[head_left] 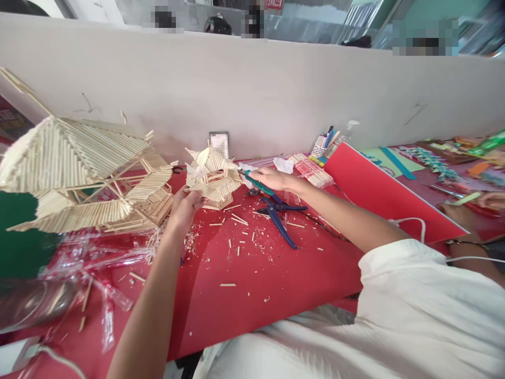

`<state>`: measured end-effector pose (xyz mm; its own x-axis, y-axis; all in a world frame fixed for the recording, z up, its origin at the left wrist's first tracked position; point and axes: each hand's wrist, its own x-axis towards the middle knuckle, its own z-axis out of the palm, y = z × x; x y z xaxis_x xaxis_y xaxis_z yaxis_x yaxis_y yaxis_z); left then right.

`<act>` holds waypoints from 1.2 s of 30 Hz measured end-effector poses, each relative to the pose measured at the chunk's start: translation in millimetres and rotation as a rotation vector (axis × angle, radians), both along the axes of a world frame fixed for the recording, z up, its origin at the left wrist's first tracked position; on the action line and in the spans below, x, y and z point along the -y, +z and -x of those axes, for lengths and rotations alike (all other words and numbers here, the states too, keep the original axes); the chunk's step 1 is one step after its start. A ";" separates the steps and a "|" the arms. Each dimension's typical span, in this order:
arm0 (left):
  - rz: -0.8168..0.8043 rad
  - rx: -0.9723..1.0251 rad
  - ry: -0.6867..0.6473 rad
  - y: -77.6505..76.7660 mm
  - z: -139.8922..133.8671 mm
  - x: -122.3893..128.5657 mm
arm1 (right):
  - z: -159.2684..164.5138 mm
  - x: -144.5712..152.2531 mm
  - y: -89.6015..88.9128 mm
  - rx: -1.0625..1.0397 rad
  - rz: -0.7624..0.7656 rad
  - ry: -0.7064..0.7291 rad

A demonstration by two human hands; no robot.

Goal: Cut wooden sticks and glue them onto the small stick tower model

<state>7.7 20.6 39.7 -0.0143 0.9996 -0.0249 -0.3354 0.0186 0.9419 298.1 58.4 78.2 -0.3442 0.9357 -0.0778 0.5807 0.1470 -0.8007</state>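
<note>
A small pavilion model (215, 181) built of thin wooden sticks stands on the red table. My left hand (185, 208) grips its lower left edge, thumb and fingers closed on the eave. From the right, my right hand (272, 179) is wrapped around a green-handled tool (258, 183), apparently pliers. Its narrow dark tip reaches the model's right roof edge; whether it touches is unclear. Below that hand lie dark blue-handled pliers (279, 221). To the left of my left hand stands a larger stick pavilion (94, 158) with tiered roofs.
Stick offcuts (239, 218) litter the red tabletop (236, 326). Clear plastic wrappers (110, 263) lie at left. Packed sticks (311, 169), a pen cup (323, 141) and a leaning red board (379, 189) are at right. A white partition (252, 89) borders the back. Another person's hand (491, 200) shows far right.
</note>
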 end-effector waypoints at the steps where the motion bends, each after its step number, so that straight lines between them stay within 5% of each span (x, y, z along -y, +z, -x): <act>1: -0.001 0.004 0.000 0.0 -0.2 0.0 | 0.7 0.2 -0.2 0.015 0.026 -0.017; 10: -0.019 0.003 -0.010 0.3 -0.3 -0.4 | 1.3 1.7 -3.3 -0.011 0.138 -0.034; 28: 0.000 -0.009 0.013 1.9 0.9 -1.4 | 8.2 4.4 -8.7 0.041 -0.010 -0.032; 36: 0.006 -0.006 0.029 2.5 -0.1 -2.0 | 6.5 3.1 -6.5 -0.149 0.228 -0.076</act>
<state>7.9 22.6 42.2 -0.0438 0.9986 -0.0305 -0.3306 0.0143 0.9437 291.6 55.3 71.7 -0.2970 0.9235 -0.2430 0.4562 -0.0864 -0.8857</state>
